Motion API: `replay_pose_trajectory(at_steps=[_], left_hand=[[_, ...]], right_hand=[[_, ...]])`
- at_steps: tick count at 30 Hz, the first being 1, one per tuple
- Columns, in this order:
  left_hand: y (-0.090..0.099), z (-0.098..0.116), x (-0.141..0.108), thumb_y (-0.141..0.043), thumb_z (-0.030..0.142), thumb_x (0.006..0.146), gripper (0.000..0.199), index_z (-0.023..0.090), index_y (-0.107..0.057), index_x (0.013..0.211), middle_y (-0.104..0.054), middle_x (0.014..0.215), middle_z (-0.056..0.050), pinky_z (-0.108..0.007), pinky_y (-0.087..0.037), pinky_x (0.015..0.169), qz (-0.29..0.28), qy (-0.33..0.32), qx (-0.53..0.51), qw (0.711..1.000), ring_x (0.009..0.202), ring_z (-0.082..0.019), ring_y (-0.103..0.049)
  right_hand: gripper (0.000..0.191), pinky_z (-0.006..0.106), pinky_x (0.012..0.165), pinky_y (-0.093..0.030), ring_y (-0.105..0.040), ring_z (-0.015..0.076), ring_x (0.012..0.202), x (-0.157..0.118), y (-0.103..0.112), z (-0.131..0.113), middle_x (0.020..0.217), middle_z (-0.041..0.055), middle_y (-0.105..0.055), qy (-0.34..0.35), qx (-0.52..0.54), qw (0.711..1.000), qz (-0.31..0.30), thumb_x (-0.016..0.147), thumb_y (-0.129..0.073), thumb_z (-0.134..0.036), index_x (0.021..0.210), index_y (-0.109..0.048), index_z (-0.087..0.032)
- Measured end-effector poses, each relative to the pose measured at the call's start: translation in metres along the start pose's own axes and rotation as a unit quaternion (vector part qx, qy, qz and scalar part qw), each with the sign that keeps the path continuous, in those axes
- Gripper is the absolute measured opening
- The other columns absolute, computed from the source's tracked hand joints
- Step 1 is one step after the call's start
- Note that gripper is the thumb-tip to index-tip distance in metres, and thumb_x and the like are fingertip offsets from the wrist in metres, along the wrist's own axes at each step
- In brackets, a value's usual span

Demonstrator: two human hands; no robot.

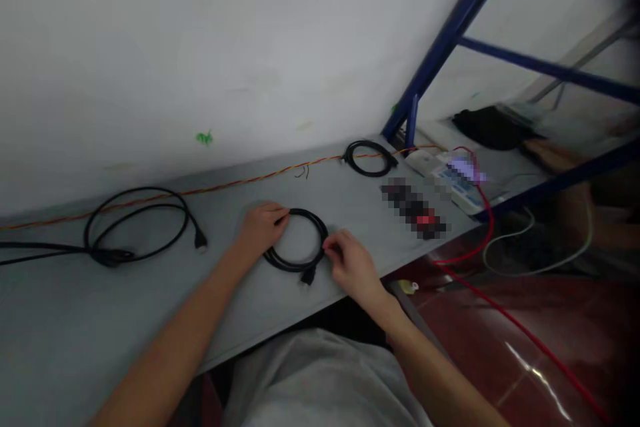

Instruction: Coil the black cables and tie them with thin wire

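A black cable coil lies on the grey tabletop in front of me, with a dark connector at its near edge. My left hand is closed on the coil's upper left side, thumb and fingers pinched together. On the right side of the loop, my right hand pinches the coil between thumb and forefinger. Farther left, a looser black cable lies in wide loops, its plug pointing toward me. Another black coil rests near the wall.
A twisted orange wire runs along the wall. At the right stand a blue metal frame, a white device and a pixelated dark object. A red cable hangs beyond the table edge. Another person's arm shows behind the frame.
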State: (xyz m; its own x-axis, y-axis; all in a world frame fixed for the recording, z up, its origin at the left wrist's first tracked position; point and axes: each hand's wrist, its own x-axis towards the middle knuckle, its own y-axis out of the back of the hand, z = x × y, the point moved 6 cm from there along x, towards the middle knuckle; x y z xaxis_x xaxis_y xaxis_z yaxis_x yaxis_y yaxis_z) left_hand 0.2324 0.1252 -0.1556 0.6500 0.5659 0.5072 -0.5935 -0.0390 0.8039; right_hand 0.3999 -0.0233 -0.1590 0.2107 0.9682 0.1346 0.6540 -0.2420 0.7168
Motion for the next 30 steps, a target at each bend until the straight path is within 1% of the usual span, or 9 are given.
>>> replay_pose_trajectory(at_steps=[5, 8, 12, 14, 17, 19, 24, 28, 30], left_hand=[[-0.001, -0.001, 0.000, -0.064, 0.022, 0.096, 0.020, 0.020, -0.083, 0.102, -0.082, 0.101, -0.010, -0.039, -0.061, 0.088, 0.002, 0.002, -0.002, 1.000, 0.092, -0.024, -0.076], [-0.001, -0.002, 0.000, -0.063, 0.022, 0.097, 0.021, 0.021, -0.083, 0.102, -0.082, 0.102, -0.009, -0.039, -0.061, 0.089, 0.001, 0.003, -0.007, 1.000, 0.093, -0.024, -0.076], [-0.001, -0.003, 0.001, -0.063, 0.023, 0.096, 0.021, 0.021, -0.083, 0.102, -0.082, 0.102, -0.009, -0.038, -0.061, 0.088, 0.001, 0.003, -0.007, 1.000, 0.093, -0.024, -0.076], [-0.001, -0.003, 0.001, -0.063, 0.024, 0.097, 0.021, 0.021, -0.083, 0.101, -0.082, 0.101, -0.009, -0.039, -0.061, 0.088, 0.002, 0.003, -0.003, 1.000, 0.093, -0.024, -0.076], [-0.001, -0.002, 0.001, -0.063, 0.023, 0.097, 0.020, 0.021, -0.083, 0.101, -0.082, 0.102, -0.009, -0.039, -0.061, 0.088, 0.001, 0.004, 0.004, 1.000, 0.094, -0.025, -0.076], [0.000, -0.001, 0.002, -0.064, 0.022, 0.096, 0.020, 0.021, -0.083, 0.100, -0.082, 0.101, -0.009, -0.038, -0.061, 0.087, -0.002, 0.005, 0.010, 1.000, 0.093, -0.024, -0.076], [0.003, 0.008, 0.001, -0.063, 0.020, 0.096, 0.019, 0.021, -0.082, 0.099, -0.081, 0.101, -0.008, -0.037, -0.059, 0.086, -0.009, 0.019, 0.032, 0.999, 0.091, -0.023, -0.074], [0.003, 0.019, -0.004, -0.061, 0.017, 0.096, 0.019, 0.019, -0.080, 0.098, -0.080, 0.100, -0.010, -0.038, -0.057, 0.083, -0.008, 0.050, 0.060, 0.997, 0.090, -0.025, -0.072], [0.003, 0.023, -0.006, -0.059, 0.015, 0.096, 0.019, 0.018, -0.078, 0.095, -0.078, 0.098, -0.012, -0.038, -0.056, 0.080, -0.003, 0.069, 0.076, 0.995, 0.089, -0.025, -0.071]], right_hand=[[0.016, 0.032, 0.075, -0.046, -0.064, 0.0214, 0.085, 0.004, 0.002, 0.000, 0.094, 0.0038, -0.066, 0.038, 0.029, 0.998, -0.029, 0.090, -0.054, -0.011, 0.094, -0.064, -0.023], [0.017, 0.031, 0.074, -0.044, -0.064, 0.0202, 0.083, 0.007, 0.002, -0.001, 0.092, 0.0017, -0.067, 0.027, 0.025, 0.998, -0.049, 0.087, -0.055, -0.010, 0.092, -0.066, -0.023], [0.015, 0.030, 0.070, -0.043, -0.063, 0.0185, 0.078, 0.011, 0.002, 0.001, 0.089, -0.0003, -0.070, -0.003, 0.019, 0.998, -0.054, 0.085, -0.060, -0.012, 0.088, -0.068, -0.024], [0.014, 0.029, 0.071, -0.045, -0.063, 0.0178, 0.074, 0.014, 0.002, 0.006, 0.085, -0.0013, -0.072, -0.023, 0.052, 0.997, -0.059, 0.084, -0.063, -0.015, 0.093, -0.069, -0.024], [0.028, 0.030, 0.069, -0.050, -0.065, 0.0176, 0.071, 0.019, 0.000, 0.014, 0.083, -0.0004, -0.073, -0.053, 0.155, 0.982, -0.090, 0.084, -0.069, -0.025, 0.111, -0.068, -0.021], [0.031, 0.030, 0.067, -0.051, -0.065, 0.0176, 0.069, 0.021, 0.001, 0.016, 0.081, 0.0006, -0.072, -0.057, 0.197, 0.973, -0.106, 0.086, -0.068, -0.030, 0.115, -0.067, -0.019], [0.029, 0.032, 0.074, -0.053, -0.066, 0.0181, 0.075, 0.013, 0.015, 0.008, 0.087, 0.0025, -0.073, 0.002, 0.160, 0.983, -0.090, 0.094, -0.061, -0.033, 0.118, -0.069, -0.019], [0.031, 0.031, 0.071, -0.054, -0.068, 0.0194, 0.074, 0.003, 0.020, 0.006, 0.083, 0.0021, -0.075, -0.015, 0.149, 0.984, -0.093, 0.095, -0.064, -0.041, 0.118, -0.069, -0.020], [0.031, 0.032, 0.069, -0.054, -0.069, 0.0200, 0.071, 0.000, 0.020, 0.005, 0.080, 0.0022, -0.075, -0.035, 0.121, 0.990, -0.069, 0.094, -0.067, -0.044, 0.115, -0.070, -0.020]])
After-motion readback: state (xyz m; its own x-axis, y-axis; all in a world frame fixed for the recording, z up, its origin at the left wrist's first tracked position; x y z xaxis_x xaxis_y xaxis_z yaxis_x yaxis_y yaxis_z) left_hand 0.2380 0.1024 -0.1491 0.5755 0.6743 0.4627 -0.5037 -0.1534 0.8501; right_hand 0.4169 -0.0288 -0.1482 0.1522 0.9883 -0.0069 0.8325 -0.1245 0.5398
